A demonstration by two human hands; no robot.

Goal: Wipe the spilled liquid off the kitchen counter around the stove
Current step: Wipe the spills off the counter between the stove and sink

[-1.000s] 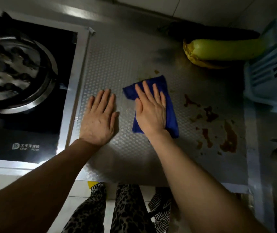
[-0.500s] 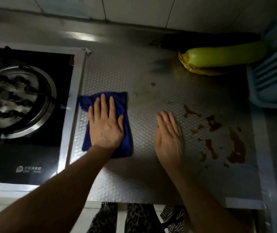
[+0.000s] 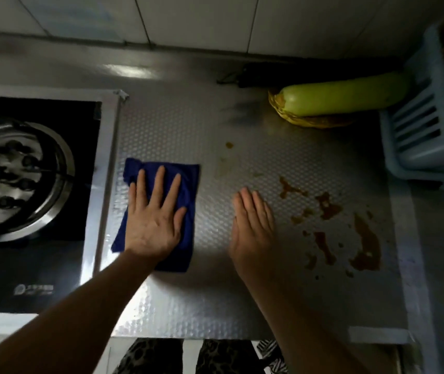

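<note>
A dark blue cloth (image 3: 190, 184) lies flat on the embossed steel counter (image 3: 215, 306), right beside the stove's metal edge. My left hand (image 3: 153, 220) presses down on it with fingers spread. My right hand (image 3: 253, 225) rests flat on the bare counter a hand's width to the right of the cloth, fingers straight, holding nothing. Brown spilled liquid (image 3: 366, 244) lies in several streaks and blotches just to the right of my right hand. One small brown spot (image 3: 229, 145) sits farther back.
The gas stove (image 3: 26, 171) with its round burner fills the left side. A long green gourd (image 3: 345, 97) lies on a yellow woven dish (image 3: 315, 121) at the back right. A pale blue plastic rack (image 3: 426, 136) stands at the right edge.
A second ago the cloth lay mid-counter under my right hand. It now sits beside the stove under my left hand, and my right hand rests bare nearer the spill.
</note>
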